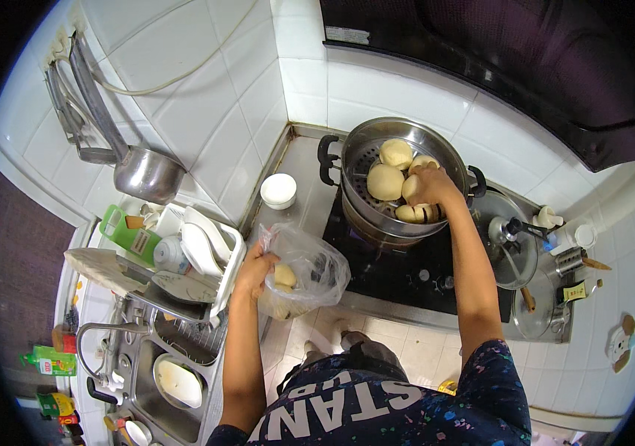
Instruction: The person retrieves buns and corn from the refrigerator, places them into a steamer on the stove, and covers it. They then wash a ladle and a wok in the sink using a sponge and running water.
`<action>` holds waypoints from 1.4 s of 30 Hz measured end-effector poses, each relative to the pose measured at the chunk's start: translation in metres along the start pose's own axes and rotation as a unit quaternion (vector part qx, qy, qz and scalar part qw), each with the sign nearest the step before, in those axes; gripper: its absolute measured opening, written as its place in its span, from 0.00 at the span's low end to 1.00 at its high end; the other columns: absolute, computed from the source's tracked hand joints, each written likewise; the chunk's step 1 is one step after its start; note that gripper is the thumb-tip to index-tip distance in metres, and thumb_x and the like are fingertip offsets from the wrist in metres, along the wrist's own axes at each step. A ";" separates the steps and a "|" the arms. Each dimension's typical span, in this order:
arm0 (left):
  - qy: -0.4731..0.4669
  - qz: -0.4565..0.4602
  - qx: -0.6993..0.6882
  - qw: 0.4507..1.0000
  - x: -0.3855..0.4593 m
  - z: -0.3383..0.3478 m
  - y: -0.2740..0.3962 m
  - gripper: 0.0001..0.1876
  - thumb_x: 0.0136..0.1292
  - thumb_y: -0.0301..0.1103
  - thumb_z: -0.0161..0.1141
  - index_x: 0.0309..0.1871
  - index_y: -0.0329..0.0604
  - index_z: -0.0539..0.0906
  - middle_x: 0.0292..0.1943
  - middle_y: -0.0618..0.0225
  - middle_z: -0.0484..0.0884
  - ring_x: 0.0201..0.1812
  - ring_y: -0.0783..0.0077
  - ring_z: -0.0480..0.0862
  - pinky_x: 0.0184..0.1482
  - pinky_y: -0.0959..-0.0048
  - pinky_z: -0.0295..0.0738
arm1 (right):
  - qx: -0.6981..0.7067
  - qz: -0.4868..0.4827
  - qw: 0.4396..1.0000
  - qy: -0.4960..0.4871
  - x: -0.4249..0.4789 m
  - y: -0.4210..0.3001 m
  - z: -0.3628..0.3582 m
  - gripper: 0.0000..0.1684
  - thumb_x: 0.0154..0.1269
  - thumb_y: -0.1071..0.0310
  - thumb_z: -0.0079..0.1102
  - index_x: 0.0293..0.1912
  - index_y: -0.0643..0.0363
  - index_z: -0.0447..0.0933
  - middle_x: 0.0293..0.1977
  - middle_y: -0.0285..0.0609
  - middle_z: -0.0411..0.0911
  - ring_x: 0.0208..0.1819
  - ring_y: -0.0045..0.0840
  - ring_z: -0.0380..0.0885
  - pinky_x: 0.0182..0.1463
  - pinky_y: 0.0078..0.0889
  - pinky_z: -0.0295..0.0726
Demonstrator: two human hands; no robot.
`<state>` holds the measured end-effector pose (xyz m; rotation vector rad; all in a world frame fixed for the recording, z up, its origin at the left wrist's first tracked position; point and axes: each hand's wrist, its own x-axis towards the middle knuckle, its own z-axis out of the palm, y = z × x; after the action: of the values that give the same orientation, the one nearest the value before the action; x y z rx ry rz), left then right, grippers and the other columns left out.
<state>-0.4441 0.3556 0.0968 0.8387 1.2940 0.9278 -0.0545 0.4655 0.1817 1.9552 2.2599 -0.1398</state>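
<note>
My left hand (256, 270) grips the rim of a clear plastic bag (317, 262), which hangs beside the counter's front edge. Pale yellow steamed buns (284, 275) show inside it; how many is hidden. Over the stove, my right hand (434, 187) reaches into a stainless steel steamer pot (351, 206) with black side handles. Its fingers are around a pale bun (410, 188) low in the pot. Close by on the perforated steamer tray lie a large round bun (385, 182), a smaller one (395, 154) and a roll with dark stripes (420, 213). My right hand partly covers another bun (422, 161).
The steamer stands on a black glass gas stove (407, 281). A white bowl (278, 191) is left of it, glass lids (510, 240) right. A dish rack (234, 267) and steel sink (153, 384) are at left; a range hood (490, 72) overhangs the back.
</note>
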 end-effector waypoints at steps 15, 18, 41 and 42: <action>0.005 0.004 0.003 1.000 -0.005 0.008 0.000 0.31 0.50 0.17 0.48 0.61 0.45 0.71 0.58 0.77 0.73 0.24 0.89 0.64 0.24 0.89 0.58 | 0.291 -0.006 0.935 0.201 0.070 -0.054 0.007 0.49 0.40 0.45 0.71 0.55 0.66 0.64 0.52 0.58 0.70 0.53 0.45 0.70 0.57 0.37 0.70; 0.005 -0.002 0.000 1.000 -0.009 0.009 0.002 0.31 0.50 0.17 0.48 0.62 0.44 0.70 0.58 0.77 0.73 0.24 0.89 0.65 0.24 0.90 0.58 | 0.287 0.039 0.940 0.180 0.077 -0.073 0.005 0.43 0.39 0.47 0.72 0.48 0.65 0.64 0.47 0.59 0.71 0.50 0.49 0.70 0.54 0.40 0.71; 0.008 0.072 -0.056 0.996 -0.023 -0.003 0.004 0.33 0.50 0.16 0.48 0.64 0.44 0.68 0.37 0.78 0.76 0.26 0.87 0.64 0.25 0.87 0.56 | 0.284 -0.129 0.908 0.280 -0.013 -0.084 -0.035 0.21 0.56 0.66 0.58 0.50 0.61 0.72 0.50 0.53 0.71 0.55 0.44 0.67 0.59 0.41 0.65; 0.001 0.069 -0.061 0.996 -0.027 -0.009 0.004 0.33 0.49 0.16 0.48 0.63 0.44 0.68 0.37 0.79 0.75 0.26 0.87 0.64 0.25 0.87 0.56 | 0.340 -0.151 0.889 0.267 -0.030 -0.112 -0.041 0.17 0.58 0.67 0.56 0.47 0.61 0.73 0.45 0.51 0.75 0.47 0.39 0.74 0.53 0.38 0.71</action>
<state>-0.4546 0.3323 0.1105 0.8386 1.1787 1.1055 -0.1636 0.4266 0.2237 2.0983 3.2201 -0.5608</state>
